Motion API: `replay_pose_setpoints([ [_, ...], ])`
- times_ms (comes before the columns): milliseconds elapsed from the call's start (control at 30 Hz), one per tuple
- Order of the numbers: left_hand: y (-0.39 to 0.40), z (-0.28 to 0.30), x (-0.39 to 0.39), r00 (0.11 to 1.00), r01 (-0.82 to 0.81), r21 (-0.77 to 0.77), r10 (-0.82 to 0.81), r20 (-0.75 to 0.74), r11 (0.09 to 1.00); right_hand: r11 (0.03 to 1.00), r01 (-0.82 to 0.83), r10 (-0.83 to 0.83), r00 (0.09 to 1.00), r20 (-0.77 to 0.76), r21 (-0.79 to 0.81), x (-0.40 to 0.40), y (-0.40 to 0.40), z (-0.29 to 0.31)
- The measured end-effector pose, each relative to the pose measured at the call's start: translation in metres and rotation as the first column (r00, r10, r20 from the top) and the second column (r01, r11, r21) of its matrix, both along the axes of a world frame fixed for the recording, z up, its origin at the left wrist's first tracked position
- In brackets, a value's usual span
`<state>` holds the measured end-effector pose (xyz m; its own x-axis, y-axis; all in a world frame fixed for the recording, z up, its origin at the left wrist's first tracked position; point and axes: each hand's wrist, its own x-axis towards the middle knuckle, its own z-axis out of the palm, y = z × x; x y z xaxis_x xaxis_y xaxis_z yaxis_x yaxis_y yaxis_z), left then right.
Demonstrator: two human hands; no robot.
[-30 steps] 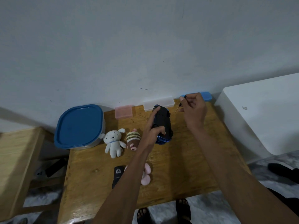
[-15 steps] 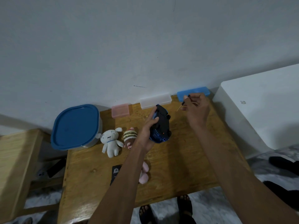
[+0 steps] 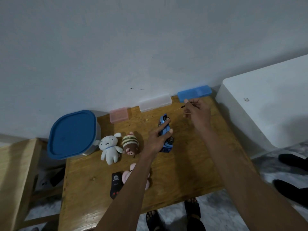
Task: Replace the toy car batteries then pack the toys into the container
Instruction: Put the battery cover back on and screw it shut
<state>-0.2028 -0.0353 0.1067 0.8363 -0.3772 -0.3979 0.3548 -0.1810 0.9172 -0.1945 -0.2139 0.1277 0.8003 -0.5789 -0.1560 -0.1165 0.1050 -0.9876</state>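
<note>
At the far left, a lidded container (image 3: 73, 135) with a blue lid sits at the back left corner of the wooden tabletop (image 3: 191, 167), partly overhanging its edge. Just right of it lies a white plush dog (image 3: 110, 149) on its back, one ear touching the container's wall. Beside the dog lies a brown plush (image 3: 130, 144) with a striped cap. Behind these two, against the wall, is a small pink plastic case (image 3: 118, 114). Nearer the front edge lies a black remote control (image 3: 116, 185), and just beside it a pink plush (image 3: 129, 175), largely hidden under the left forearm.

The left hand (image 3: 156, 140) reaches over the middle of the tabletop with its fingers (image 3: 164, 125) loosely spread over the blue toy car (image 3: 165, 133); index finger and thumb touch the car's body, but whether they actually grip it cannot be told. The car lies on its side on the tabletop, wheels facing right, its length running away from the person. Behind it, along the wall, rests a clear frosted case (image 3: 155, 102).

The right hand (image 3: 197, 112) hovers above the back right part of the tabletop, its fingers pinching a thin small screwdriver (image 3: 180, 108) whose tip points left, apart from the car. Behind that hand a blue plastic case (image 3: 194, 92) lies at the wall. At far right stands a white cabinet (image 3: 270, 107), just beside the tabletop.
</note>
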Motion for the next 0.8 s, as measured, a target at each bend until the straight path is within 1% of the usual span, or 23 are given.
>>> replay_pose_setpoints([
  [67,-0.008,-0.01,0.001,0.998,-0.045,0.109,0.039,0.059,0.993,0.997,-0.069,0.07,0.997,-0.026,0.025,-0.003,-0.002,-0.004],
  [167,-0.018,-0.026,0.001,0.996,-0.077,0.291,0.063,0.058,0.954,0.984,-0.175,0.175,0.979,-0.101,0.015,-0.008,-0.004,-0.012],
  [300,-0.028,-0.047,-0.004,0.987,-0.016,0.506,-0.067,0.146,0.863,0.961,-0.276,0.265,0.943,-0.199,-0.025,-0.009,-0.006,-0.021],
  [367,-0.033,-0.055,-0.009,0.979,-0.001,0.559,-0.114,0.171,0.829,0.948,-0.307,0.278,0.928,-0.248,-0.085,-0.009,-0.006,-0.027],
  [433,-0.039,-0.06,-0.014,0.976,-0.003,0.599,-0.127,0.175,0.801,0.929,-0.338,0.286,0.915,-0.286,-0.15,-0.01,-0.008,-0.035],
  [533,-0.05,-0.065,-0.019,0.962,-0.036,0.69,-0.162,0.219,0.723,0.902,-0.365,0.286,0.905,-0.316,-0.232,-0.011,-0.012,-0.047],
  [600,-0.056,-0.069,-0.02,0.963,-0.05,0.725,-0.159,0.217,0.687,0.879,-0.39,0.295,0.897,-0.33,-0.275,-0.012,-0.014,-0.051],
  [733,-0.07,-0.076,-0.022,0.959,-0.035,0.822,-0.211,0.187,0.568,0.883,-0.369,0.264,0.902,-0.342,-0.289,-0.012,-0.022,-0.06],
  [800,-0.074,-0.077,-0.024,0.958,-0.031,0.846,-0.226,0.178,0.533,0.887,-0.362,0.255,0.902,-0.349,-0.287,-0.012,-0.025,-0.063],
])
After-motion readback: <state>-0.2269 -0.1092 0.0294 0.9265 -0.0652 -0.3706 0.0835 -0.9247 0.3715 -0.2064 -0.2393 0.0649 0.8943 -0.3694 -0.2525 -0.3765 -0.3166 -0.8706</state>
